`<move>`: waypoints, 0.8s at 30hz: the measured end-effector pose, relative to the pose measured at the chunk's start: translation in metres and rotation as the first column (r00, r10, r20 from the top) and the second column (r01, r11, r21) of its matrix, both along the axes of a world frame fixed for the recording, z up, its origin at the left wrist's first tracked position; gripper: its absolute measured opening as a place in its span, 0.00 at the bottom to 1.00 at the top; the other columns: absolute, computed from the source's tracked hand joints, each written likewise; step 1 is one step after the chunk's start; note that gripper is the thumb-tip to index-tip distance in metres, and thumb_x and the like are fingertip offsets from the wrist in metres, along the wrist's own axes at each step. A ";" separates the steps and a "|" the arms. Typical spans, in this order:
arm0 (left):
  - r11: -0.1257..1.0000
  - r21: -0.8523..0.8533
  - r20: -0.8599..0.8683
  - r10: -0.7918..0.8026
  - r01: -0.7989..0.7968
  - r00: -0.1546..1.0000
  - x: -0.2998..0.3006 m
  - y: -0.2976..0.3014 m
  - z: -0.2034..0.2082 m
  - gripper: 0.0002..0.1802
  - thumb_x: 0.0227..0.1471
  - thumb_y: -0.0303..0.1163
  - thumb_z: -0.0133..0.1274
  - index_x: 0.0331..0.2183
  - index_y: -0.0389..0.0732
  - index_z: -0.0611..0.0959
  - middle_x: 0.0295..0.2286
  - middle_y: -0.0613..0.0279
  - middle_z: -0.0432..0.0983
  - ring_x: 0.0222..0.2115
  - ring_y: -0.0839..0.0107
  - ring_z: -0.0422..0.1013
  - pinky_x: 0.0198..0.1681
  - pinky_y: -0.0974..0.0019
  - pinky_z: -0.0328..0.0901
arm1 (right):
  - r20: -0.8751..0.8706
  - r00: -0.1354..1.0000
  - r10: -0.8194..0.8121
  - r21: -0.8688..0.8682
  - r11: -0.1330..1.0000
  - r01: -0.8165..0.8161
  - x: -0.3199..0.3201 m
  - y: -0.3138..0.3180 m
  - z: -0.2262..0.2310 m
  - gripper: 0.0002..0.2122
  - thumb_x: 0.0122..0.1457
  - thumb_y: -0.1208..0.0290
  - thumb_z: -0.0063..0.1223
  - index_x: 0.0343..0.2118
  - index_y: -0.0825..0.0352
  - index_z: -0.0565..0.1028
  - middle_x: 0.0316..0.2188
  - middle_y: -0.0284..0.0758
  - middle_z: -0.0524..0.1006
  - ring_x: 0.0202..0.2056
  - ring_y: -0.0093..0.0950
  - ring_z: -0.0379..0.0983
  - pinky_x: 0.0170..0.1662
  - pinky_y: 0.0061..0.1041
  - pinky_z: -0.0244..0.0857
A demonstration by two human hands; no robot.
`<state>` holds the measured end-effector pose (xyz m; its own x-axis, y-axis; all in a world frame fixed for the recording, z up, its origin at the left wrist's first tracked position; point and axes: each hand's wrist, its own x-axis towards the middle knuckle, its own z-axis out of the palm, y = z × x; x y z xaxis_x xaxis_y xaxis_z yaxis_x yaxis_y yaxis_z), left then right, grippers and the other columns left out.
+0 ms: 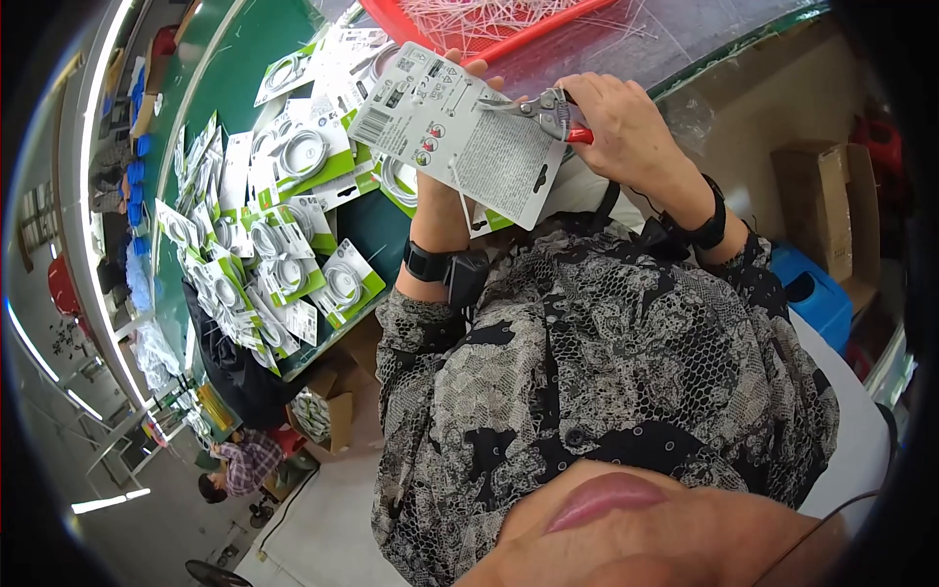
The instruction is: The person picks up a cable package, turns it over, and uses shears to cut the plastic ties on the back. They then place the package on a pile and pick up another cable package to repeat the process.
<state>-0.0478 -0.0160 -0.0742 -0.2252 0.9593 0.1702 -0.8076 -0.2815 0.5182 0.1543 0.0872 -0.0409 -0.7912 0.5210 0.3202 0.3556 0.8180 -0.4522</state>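
Observation:
A white cardboard package card (445, 137), printed on its back, lies tilted across my left hand (475, 67). Fingertips show past the card's top edge, and the rest of that hand is mostly hidden behind it. My right hand (626, 127) is closed round a pair of red-handled cutting pliers (553, 115). Their metal jaws rest over the card's upper right part; whether they touch it I cannot tell. A thin white strip (460, 184) hangs at the card's lower edge. Left of my hands lies a pile of carded white coiled cables (293, 157) with green trim.
A red tray (533, 37) of thin white plastic strips (479, 18) stands at the far side of the green table (223, 83). To the right are a cardboard box (831, 210) and a blue container (812, 293). Another person (249, 462) sits at lower left.

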 end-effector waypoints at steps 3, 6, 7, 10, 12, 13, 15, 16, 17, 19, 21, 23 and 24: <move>1.000 0.007 0.000 -0.022 0.022 1.000 0.001 0.010 0.001 0.34 0.61 0.52 0.40 0.59 0.40 0.60 0.52 0.49 0.66 0.50 0.54 0.68 0.51 0.41 0.66 | -0.018 1.000 0.013 -0.032 0.999 -0.014 0.000 0.007 -0.004 0.19 0.46 0.75 0.56 0.43 0.65 0.68 0.34 0.40 0.74 0.38 0.42 0.71 0.41 0.38 0.63; 0.999 0.029 0.059 -0.045 0.043 0.997 0.005 0.018 0.007 0.33 0.61 0.50 0.41 0.60 0.40 0.60 0.52 0.49 0.66 0.50 0.53 0.68 0.51 0.43 0.67 | -0.032 0.999 0.037 -0.122 0.992 -0.041 -0.001 0.011 -0.004 0.17 0.46 0.75 0.56 0.41 0.66 0.67 0.32 0.42 0.74 0.36 0.45 0.72 0.39 0.39 0.65; 1.000 -0.027 0.006 -0.001 0.001 1.000 0.010 0.021 0.016 0.32 0.61 0.49 0.41 0.59 0.40 0.60 0.52 0.49 0.66 0.50 0.52 0.68 0.51 0.43 0.67 | -0.009 1.000 0.018 -0.150 0.989 -0.019 -0.001 0.011 -0.003 0.16 0.46 0.75 0.56 0.40 0.66 0.67 0.31 0.43 0.74 0.35 0.46 0.72 0.38 0.40 0.65; 0.987 -0.132 -0.110 0.074 -0.089 0.991 0.016 0.026 0.027 0.31 0.62 0.47 0.41 0.59 0.40 0.60 0.51 0.50 0.66 0.50 0.52 0.68 0.51 0.45 0.67 | 0.037 0.999 -0.021 -0.206 0.978 0.028 -0.004 0.012 -0.002 0.15 0.47 0.75 0.55 0.37 0.67 0.66 0.30 0.45 0.74 0.34 0.47 0.71 0.36 0.40 0.65; 0.987 -0.105 -0.220 0.099 -0.124 0.970 0.010 0.031 0.024 0.29 0.62 0.45 0.41 0.59 0.40 0.60 0.51 0.51 0.66 0.50 0.52 0.68 0.50 0.46 0.68 | 0.117 0.991 -0.060 -0.220 0.972 0.085 -0.008 0.014 -0.003 0.14 0.47 0.75 0.55 0.36 0.67 0.65 0.30 0.45 0.74 0.34 0.48 0.71 0.37 0.41 0.65; 0.986 -0.088 -0.275 0.112 -0.141 0.955 0.008 0.034 0.023 0.29 0.62 0.44 0.41 0.59 0.39 0.60 0.51 0.52 0.66 0.50 0.52 0.68 0.50 0.47 0.68 | 0.156 0.985 -0.079 -0.223 0.968 0.113 -0.010 0.015 -0.003 0.13 0.47 0.75 0.55 0.35 0.67 0.65 0.30 0.46 0.74 0.34 0.48 0.71 0.37 0.41 0.65; 0.989 -0.079 -0.255 0.101 -0.124 0.962 0.005 0.036 0.021 0.28 0.62 0.43 0.41 0.59 0.39 0.61 0.51 0.51 0.66 0.50 0.52 0.68 0.50 0.47 0.68 | 0.164 0.983 -0.083 -0.234 0.965 0.121 -0.010 0.017 -0.005 0.14 0.47 0.75 0.55 0.36 0.67 0.65 0.30 0.45 0.74 0.34 0.48 0.71 0.37 0.41 0.65; 0.991 -0.072 -0.232 0.091 -0.110 0.968 0.004 0.038 0.021 0.28 0.62 0.43 0.41 0.58 0.39 0.61 0.50 0.51 0.67 0.50 0.52 0.68 0.50 0.47 0.68 | 0.174 0.981 -0.085 -0.246 0.961 0.127 -0.010 0.018 -0.006 0.14 0.47 0.75 0.54 0.36 0.66 0.65 0.31 0.45 0.74 0.35 0.48 0.71 0.37 0.41 0.65; 0.993 -0.065 -0.210 0.081 -0.097 0.974 0.004 0.039 0.021 0.28 0.62 0.43 0.41 0.58 0.39 0.61 0.50 0.51 0.67 0.50 0.52 0.68 0.50 0.47 0.68 | 0.185 0.979 -0.085 -0.258 0.957 0.132 -0.010 0.019 -0.006 0.14 0.47 0.75 0.54 0.37 0.66 0.66 0.31 0.45 0.73 0.35 0.48 0.71 0.37 0.41 0.65; 0.993 -0.077 -0.218 0.073 -0.091 0.973 0.006 0.040 0.023 0.28 0.62 0.42 0.42 0.58 0.39 0.61 0.50 0.51 0.67 0.50 0.53 0.68 0.50 0.49 0.68 | 0.076 0.994 -0.082 -0.210 0.973 0.096 -0.009 0.020 -0.005 0.14 0.46 0.75 0.54 0.37 0.66 0.66 0.31 0.45 0.73 0.36 0.48 0.71 0.38 0.41 0.65; 0.991 -0.104 -0.231 0.062 -0.088 0.971 0.010 0.041 0.025 0.28 0.62 0.41 0.43 0.58 0.39 0.61 0.50 0.50 0.67 0.50 0.54 0.69 0.50 0.51 0.68 | -0.136 0.990 -0.047 -0.103 0.994 0.033 -0.008 0.020 -0.004 0.15 0.46 0.74 0.55 0.38 0.66 0.66 0.32 0.45 0.73 0.37 0.47 0.70 0.38 0.40 0.65; 0.987 -0.122 -0.267 0.070 -0.106 0.961 0.014 0.039 0.028 0.28 0.61 0.40 0.44 0.58 0.39 0.61 0.50 0.50 0.67 0.50 0.55 0.68 0.50 0.53 0.68 | -0.153 0.987 -0.041 -0.093 0.995 0.026 -0.012 0.019 0.000 0.16 0.46 0.74 0.55 0.38 0.67 0.66 0.32 0.45 0.73 0.37 0.47 0.70 0.38 0.40 0.65; 0.982 -0.141 -0.302 0.079 -0.126 0.950 0.016 0.038 0.029 0.28 0.61 0.39 0.45 0.58 0.39 0.61 0.51 0.50 0.67 0.50 0.56 0.68 0.50 0.54 0.68 | -0.170 0.985 -0.032 -0.084 0.996 0.018 -0.014 0.018 0.002 0.16 0.46 0.74 0.55 0.39 0.67 0.66 0.32 0.44 0.73 0.37 0.47 0.70 0.39 0.40 0.65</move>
<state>-0.0313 0.0221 -0.0448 -0.2861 0.9536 0.0937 -0.5842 -0.2511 0.7718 0.1398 0.1054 -0.0386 -0.7148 0.5703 0.4048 0.2875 0.7673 -0.5733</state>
